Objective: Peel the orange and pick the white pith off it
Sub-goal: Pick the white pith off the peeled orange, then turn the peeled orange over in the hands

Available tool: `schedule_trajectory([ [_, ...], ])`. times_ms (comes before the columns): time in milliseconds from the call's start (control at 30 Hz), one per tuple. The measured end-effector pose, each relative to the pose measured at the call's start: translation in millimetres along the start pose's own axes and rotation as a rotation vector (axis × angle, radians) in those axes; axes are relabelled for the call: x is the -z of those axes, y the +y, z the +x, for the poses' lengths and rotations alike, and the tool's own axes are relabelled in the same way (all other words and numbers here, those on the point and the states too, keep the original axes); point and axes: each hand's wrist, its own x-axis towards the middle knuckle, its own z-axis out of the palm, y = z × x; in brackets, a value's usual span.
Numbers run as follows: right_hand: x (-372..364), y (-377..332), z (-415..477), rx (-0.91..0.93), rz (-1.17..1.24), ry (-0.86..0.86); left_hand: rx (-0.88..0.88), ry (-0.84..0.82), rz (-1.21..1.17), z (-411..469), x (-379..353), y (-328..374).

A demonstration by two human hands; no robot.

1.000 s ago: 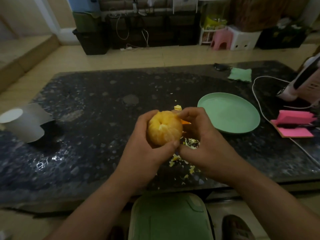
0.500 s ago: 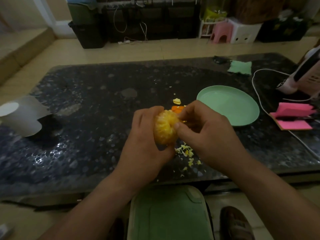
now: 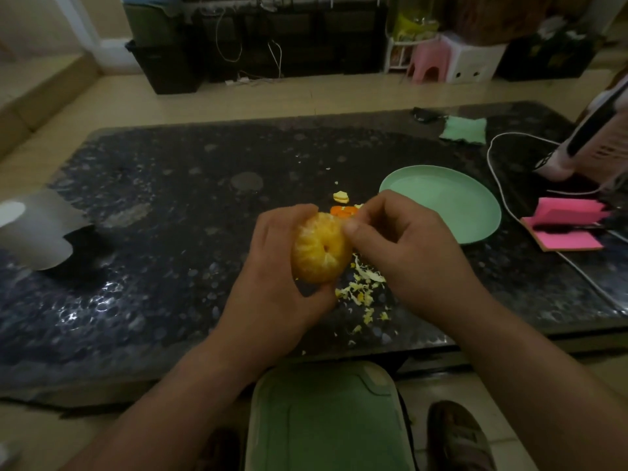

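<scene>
At frame centre, the peeled, round yellow-orange fruit [image 3: 321, 248] turns its core dimple toward the camera, cupped in the curled left hand [image 3: 275, 283], while the right hand [image 3: 404, 253] pinches at its upper right edge.

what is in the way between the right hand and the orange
Nothing visible: the left hand holds the peeled orange, and the right hand pinches at its upper right edge, in direct contact.

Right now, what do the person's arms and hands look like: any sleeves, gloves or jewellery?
No sleeves show: the left forearm and right forearm are bare to the picture's edge. The left hand and right hand wear no gloves, rings or watch.
</scene>
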Motion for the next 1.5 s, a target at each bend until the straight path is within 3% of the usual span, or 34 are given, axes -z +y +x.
schedule_trajectory([
  [100, 4, 8, 5, -0.16, 0.111, 0.104, 0.242, -0.047, -0.168, 4, 2, 3],
  [167, 8, 16, 10, -0.202, -0.021, 0.09, 0.591, -0.038, -0.665, 9, 1, 7],
  [233, 4, 19, 8, -0.24, -0.185, -0.059, 0.878, 0.001, -1.133, 15, -2, 8],
  [300, -1, 20, 5, -0.235, -0.224, -0.064, 1.0, -0.013, -1.307, 16, -2, 8],
  [400, -5, 26, 3, -0.099, -0.333, 0.067, 1.082, -0.042, -1.376, 16, -1, 7],
  [500, -9, 27, 5, -0.275, -0.378, -0.212, 1.112, -0.018, -1.386, 17, -1, 5],
  [567, -13, 34, 6, -0.423, -0.392, -0.268, 1.137, -0.008, -1.367, 18, -3, 3],
  [700, -11, 33, 8, -0.237, -0.342, -0.022, 1.212, -0.006, -1.325, 16, -5, 1],
  [867, -19, 29, 4, -0.225, -0.2, -0.298, 1.208, -0.034, -1.316, 19, -11, 0],
  [1033, -28, 27, 1, -0.05, -0.226, -0.227, 1.18, -0.111, -1.328, 21, -18, 9],
  [1167, -25, 27, 3, -0.037, -0.181, -0.205, 1.149, -0.173, -1.304, 21, -20, 15],
  [1367, -15, 28, 6, -0.153, -0.005, -0.232, 1.027, -0.318, -0.989, 22, -27, 25],
  [1500, -2, 40, 8, -0.354, 0.372, -0.195, 0.87, -0.213, -0.637, 21, -29, 26],
])
